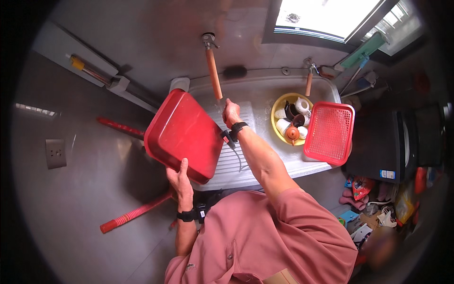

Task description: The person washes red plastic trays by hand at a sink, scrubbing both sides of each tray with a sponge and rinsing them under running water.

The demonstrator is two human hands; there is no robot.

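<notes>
A red plastic tub (188, 131) is tilted over the left end of the sink, its smooth outer side towards me. My left hand (181, 183) grips its near edge, thumb on the outside and fingers hidden behind. My right hand (231, 113) is just below and beside the end of an orange hose (214, 74) fitted to a wall tap (208, 39). Some water seems to run from that hose by the fingers. They are curled, and whether they hold anything is hidden. Beneath lies the ribbed drainboard (236, 156) of the pale sink.
In the sink, a yellow basin (275, 126) holds teapots and cups, including a brown clay teapot (292, 133). A red perforated basket (328, 133) overlaps its right side. A second tap with a short hose (309, 84) is behind. A dark appliance (376, 142) stands right; red pipes (136, 214) lie left.
</notes>
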